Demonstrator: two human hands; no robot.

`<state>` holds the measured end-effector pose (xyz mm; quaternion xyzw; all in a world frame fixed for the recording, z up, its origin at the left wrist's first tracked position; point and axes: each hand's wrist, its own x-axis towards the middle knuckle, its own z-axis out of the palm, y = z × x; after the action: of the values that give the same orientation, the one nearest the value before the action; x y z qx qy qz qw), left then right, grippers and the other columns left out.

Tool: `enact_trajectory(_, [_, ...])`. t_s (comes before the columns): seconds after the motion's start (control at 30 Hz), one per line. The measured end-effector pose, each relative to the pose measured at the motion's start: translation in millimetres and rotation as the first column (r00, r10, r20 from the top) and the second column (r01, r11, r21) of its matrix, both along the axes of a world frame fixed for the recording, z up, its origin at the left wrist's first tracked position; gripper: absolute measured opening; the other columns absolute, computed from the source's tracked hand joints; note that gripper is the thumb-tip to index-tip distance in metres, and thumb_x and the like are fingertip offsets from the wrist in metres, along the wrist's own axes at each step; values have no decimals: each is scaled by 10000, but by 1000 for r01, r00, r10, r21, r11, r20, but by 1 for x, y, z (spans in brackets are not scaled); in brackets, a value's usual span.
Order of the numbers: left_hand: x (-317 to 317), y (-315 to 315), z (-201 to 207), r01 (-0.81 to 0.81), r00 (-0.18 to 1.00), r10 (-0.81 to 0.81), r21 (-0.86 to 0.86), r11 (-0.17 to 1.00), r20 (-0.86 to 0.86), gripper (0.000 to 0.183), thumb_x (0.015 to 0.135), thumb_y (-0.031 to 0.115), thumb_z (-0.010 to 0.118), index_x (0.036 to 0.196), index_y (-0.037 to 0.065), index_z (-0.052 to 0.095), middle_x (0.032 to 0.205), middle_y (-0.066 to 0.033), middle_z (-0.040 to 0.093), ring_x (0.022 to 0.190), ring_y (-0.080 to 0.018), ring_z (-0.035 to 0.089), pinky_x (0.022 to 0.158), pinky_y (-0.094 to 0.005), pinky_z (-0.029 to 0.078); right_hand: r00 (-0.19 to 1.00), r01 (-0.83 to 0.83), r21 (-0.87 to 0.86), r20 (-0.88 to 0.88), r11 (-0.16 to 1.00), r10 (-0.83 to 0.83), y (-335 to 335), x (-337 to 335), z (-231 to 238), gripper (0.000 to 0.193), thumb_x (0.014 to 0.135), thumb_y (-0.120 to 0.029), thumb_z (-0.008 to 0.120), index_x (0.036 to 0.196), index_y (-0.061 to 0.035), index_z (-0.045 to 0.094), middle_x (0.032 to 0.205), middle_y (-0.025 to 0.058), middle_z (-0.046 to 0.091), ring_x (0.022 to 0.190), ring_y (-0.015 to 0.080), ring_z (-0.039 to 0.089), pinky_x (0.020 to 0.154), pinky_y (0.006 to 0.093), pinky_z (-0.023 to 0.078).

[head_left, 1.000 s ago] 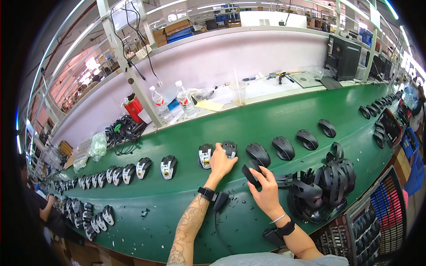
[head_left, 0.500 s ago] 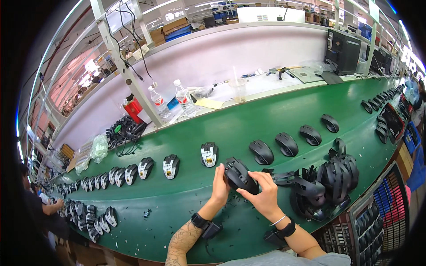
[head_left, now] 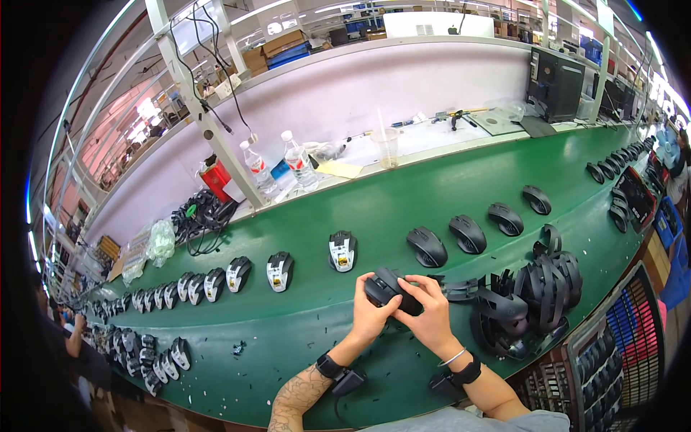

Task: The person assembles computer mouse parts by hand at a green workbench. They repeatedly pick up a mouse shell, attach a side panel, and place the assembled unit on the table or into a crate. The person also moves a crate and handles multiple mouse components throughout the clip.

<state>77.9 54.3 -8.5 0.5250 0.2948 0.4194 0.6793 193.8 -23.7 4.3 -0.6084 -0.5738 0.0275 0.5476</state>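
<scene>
Between my two hands, above the green bench, is a black computer mouse [head_left: 385, 285]. My left hand [head_left: 369, 317] grips its left side, thumb near the lower edge. Closed on its right side is my right hand [head_left: 432, 311], fingers on top and thumb below. Just beyond it on the bench lies a mouse with a white and yellow inner part showing [head_left: 342, 251]. A finished-looking black mouse [head_left: 427, 247] sits to the right of that. Close to my right hand is a pile of black mouse shell parts [head_left: 551, 284]; the lower ones are hidden.
A row of open mice [head_left: 280, 271] runs to the far left, and black mice [head_left: 505, 219] run to the right. A plastic crate [head_left: 633, 345] stands at the lower right. Water bottles [head_left: 299, 163] and a cup [head_left: 387, 149] stand on the back ledge. Another person's arm [head_left: 75, 335] is at left.
The mouse in my hands has tilted flatter and dropped slightly. My left hand has moved down and right, its thumb now near my right thumb. The mice on the bench have shifted slightly right.
</scene>
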Motion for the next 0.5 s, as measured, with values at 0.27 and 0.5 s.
enact_trajectory(0.27, [-11,15,6,-17,998,23,-92,996,64,521,753,32,730,1179,31,431,1058,-70,563,978,-164,577,863,-312,479,981,-101,-58,-175,993,90,-1,8,8,618,640,-202,839,1184,-28,603,1113,132,596,1010,276,589,856,352,489])
enact_trajectory(0.5, [-12,18,3,62,998,-63,-265,962,5,433,760,43,721,1114,40,472,1008,-64,577,900,-145,602,721,-282,506,992,-125,-98,-41,987,122,-3,11,7,515,655,-201,811,1110,-22,649,1067,128,606,942,274,572,824,357,493])
